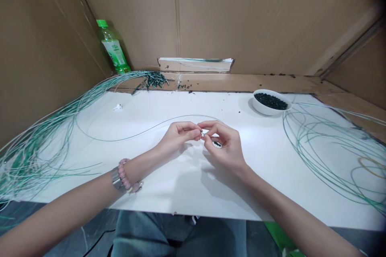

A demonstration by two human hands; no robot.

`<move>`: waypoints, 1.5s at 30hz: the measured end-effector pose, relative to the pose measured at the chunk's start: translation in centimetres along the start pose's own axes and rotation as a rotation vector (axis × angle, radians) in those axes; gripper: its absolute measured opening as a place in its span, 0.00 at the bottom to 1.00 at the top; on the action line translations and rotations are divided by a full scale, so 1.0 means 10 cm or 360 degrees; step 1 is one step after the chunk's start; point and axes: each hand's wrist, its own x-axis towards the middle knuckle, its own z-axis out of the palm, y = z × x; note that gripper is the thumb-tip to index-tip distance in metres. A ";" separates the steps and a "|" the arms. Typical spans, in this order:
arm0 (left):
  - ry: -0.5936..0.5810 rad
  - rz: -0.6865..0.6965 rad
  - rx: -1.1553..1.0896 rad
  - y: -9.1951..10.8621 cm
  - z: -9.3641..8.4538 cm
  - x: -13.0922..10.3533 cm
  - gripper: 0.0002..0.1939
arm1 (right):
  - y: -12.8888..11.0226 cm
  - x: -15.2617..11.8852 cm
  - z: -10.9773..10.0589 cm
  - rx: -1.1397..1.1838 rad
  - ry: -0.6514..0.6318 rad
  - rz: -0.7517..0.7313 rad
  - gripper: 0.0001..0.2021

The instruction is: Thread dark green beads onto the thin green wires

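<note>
My left hand (183, 131) and my right hand (224, 140) meet above the middle of the white table, fingertips nearly touching. Between the left thumb and index finger is a small dark piece (201, 131), seemingly a bead and mostly covered. My right hand is pinched on a thin green wire, whose end points towards the left fingertips. The wire's long part (132, 134) curves across the table from the left and passes behind my hands. Several dark beads (216, 143) show just below the right fingers, partly hidden by them.
A white bowl (265, 109) of dark beads stands at the back right. Loose green wires (304, 144) coil beside it. At left lies a big bundle of wires (60, 128) with dark-tipped ends. A green bottle (114, 50) leans against the cardboard wall (217, 16). Earbuds (118, 107) lie nearby.
</note>
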 end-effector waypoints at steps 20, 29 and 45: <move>0.0117 0.0293 0.0417 0.06 0.04 -0.05 0.06 | 0.01 -0.01 0.00 -0.0098 0.0022 0.0007 0.06; 0.0050 0.0390 0.0517 0.05 0.00 -0.05 0.04 | 0.00 0.01 0.01 -0.0028 0.0019 0.0046 0.07; 0.0026 0.0377 0.0519 0.05 0.01 -0.05 0.04 | 0.01 0.00 -0.02 -0.0140 -0.0039 -0.0058 0.06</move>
